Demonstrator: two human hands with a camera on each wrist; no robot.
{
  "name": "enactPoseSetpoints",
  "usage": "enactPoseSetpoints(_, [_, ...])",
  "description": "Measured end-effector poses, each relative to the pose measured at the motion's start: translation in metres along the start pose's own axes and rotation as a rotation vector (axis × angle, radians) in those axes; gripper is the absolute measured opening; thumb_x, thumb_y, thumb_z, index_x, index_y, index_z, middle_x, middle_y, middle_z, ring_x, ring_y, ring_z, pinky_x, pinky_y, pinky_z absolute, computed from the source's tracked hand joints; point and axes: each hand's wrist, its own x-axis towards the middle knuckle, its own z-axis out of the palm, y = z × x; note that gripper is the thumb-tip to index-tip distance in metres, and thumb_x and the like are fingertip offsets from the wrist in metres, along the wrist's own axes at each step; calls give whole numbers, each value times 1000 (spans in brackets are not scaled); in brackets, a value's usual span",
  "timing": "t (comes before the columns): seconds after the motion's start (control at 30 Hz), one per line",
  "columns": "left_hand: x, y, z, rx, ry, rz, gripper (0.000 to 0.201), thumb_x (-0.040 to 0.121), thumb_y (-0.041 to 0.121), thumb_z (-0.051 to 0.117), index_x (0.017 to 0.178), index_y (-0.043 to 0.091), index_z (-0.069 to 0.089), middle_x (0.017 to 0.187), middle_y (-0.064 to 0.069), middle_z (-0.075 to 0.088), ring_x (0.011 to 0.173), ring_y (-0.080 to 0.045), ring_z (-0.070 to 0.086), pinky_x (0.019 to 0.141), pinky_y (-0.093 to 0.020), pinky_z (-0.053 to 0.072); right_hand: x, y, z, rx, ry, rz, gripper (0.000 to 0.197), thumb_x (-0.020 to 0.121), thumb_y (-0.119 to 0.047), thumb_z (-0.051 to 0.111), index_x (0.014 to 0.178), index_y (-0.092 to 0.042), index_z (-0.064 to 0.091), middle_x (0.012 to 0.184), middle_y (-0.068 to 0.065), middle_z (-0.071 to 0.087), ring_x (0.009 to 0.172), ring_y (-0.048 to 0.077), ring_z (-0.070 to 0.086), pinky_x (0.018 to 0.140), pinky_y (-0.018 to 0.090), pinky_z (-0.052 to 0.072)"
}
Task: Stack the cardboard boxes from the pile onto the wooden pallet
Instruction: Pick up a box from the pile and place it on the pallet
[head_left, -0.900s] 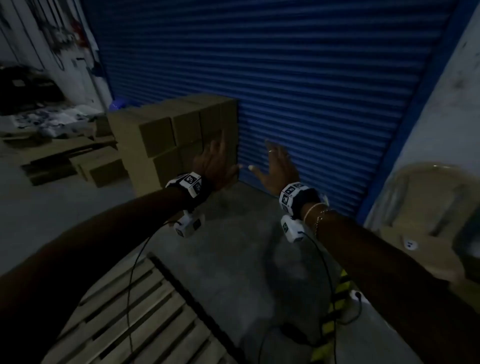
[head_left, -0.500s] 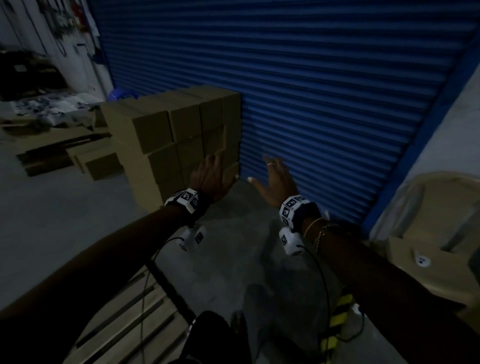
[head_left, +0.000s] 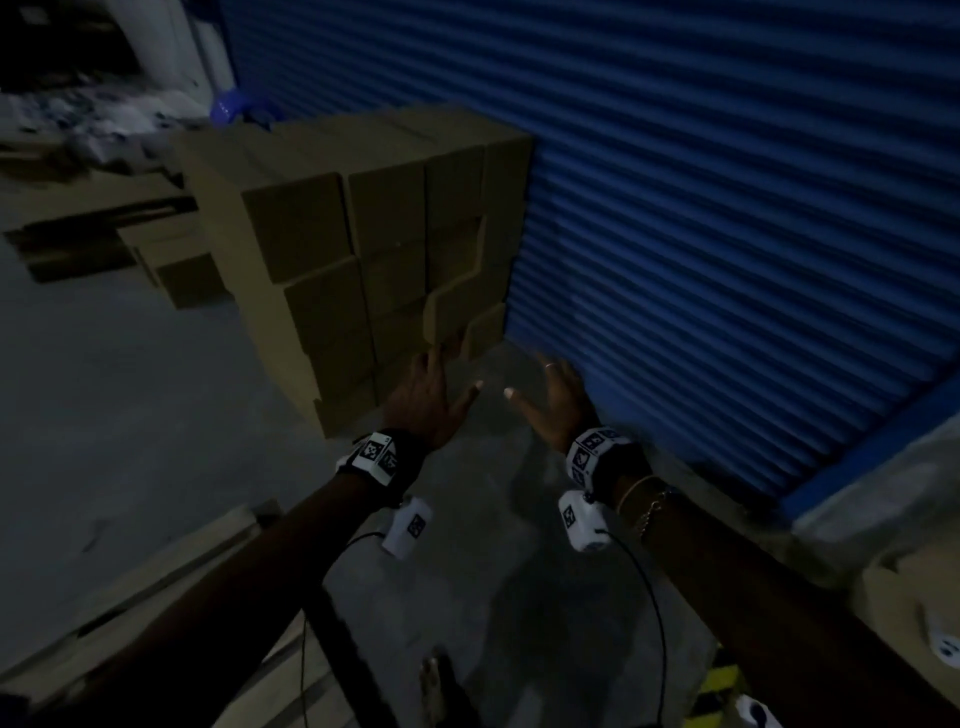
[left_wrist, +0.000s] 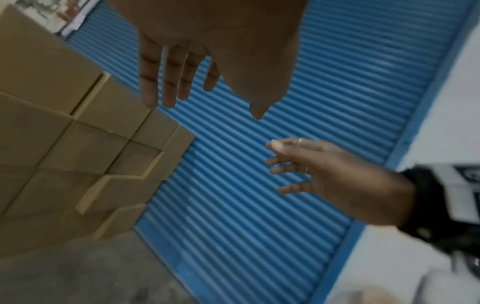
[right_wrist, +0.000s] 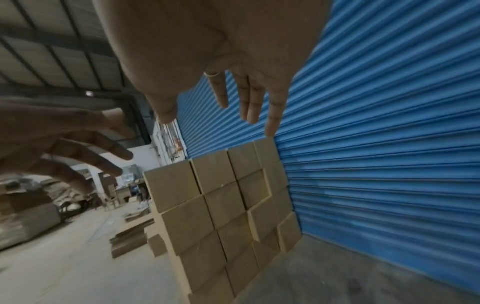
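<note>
A pile of brown cardboard boxes (head_left: 363, 249) stands against the blue roller shutter (head_left: 701, 208), several rows high. It also shows in the left wrist view as boxes (left_wrist: 78, 144) and in the right wrist view as boxes (right_wrist: 221, 205). My left hand (head_left: 431, 395) reaches forward, fingers straight and spread, holding nothing, a little short of the pile's lower right boxes. My right hand (head_left: 550, 400) is stretched out beside it, also empty, near the shutter. A corner of the wooden pallet (head_left: 171, 587) lies at the lower left.
Flattened cardboard and loose boxes (head_left: 171, 260) lie on the concrete floor left of the pile. A pale plastic chair (head_left: 914, 597) with a box on it stands at the right edge. Cables (head_left: 649, 613) hang from my wrists. A yellow-black striped strip (head_left: 722, 686) lies by my feet.
I have stepped closer to the pile, which now looms larger. Both hands stayed outstretched and empty, and the pallet has slid toward the lower left of the view.
</note>
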Motion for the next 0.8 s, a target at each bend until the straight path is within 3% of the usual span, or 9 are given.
enactPoseSetpoints(0.1, [32,-21,8,2,12,-43,83,94,71,41,153,14,26,149,-15,38,127,-35,50,100,-42,47,38,-4,27,14,-51,7,88,83,-63,64,154,-23,32,156,10,36,142,31,37,113,51,38])
enactPoseSetpoints(0.2, [53,-40,7,-55,19,-87,87,91,73,42,154,15,25,151,-15,34,130,-36,46,105,-47,46,66,-14,38,6,-100,-3,85,86,-56,69,156,-29,29,160,8,30,145,29,33,114,52,36])
enactPoseSetpoints(0.3, [78,-60,-4,-94,87,-134,93,88,81,35,153,16,27,152,-15,35,129,-36,48,103,-48,48,106,-25,43,-26,-134,-52,81,88,-51,70,155,-26,32,161,5,28,147,26,30,116,44,33])
enactPoseSetpoints(0.4, [107,-84,-15,-123,123,-180,86,92,72,46,153,16,25,150,-14,40,127,-34,51,103,-49,48,149,-40,52,6,-148,-92,70,88,-43,73,148,-21,44,156,4,34,142,23,36,113,35,33])
enactPoseSetpoints(0.5, [133,-104,-25,-212,131,-261,83,92,63,58,152,17,24,130,-10,61,106,-29,65,87,-42,55,193,-53,69,115,-202,-25,68,86,-39,77,145,-23,47,145,4,48,133,23,48,110,41,42])
enactPoseSetpoints(0.6, [165,-125,-30,-243,168,-333,75,90,58,64,145,17,33,109,-2,66,95,-23,67,71,-29,50,243,-67,89,240,-242,20,71,85,-32,79,146,-23,44,137,5,55,126,25,54,103,46,49])
enactPoseSetpoints(0.7, [206,-147,-39,-214,227,-408,74,89,59,65,144,19,36,120,-5,63,90,-20,66,74,-32,53,301,-80,112,326,-263,25,72,85,-28,79,147,-22,43,138,6,54,126,25,54,102,45,50])
enactPoseSetpoints(0.8, [259,-172,-51,-124,319,-410,76,88,57,67,144,15,39,132,-13,57,94,-27,67,79,-37,56,367,-94,133,404,-280,-22,76,82,-31,81,148,-30,42,144,3,49,130,24,51,103,47,51])
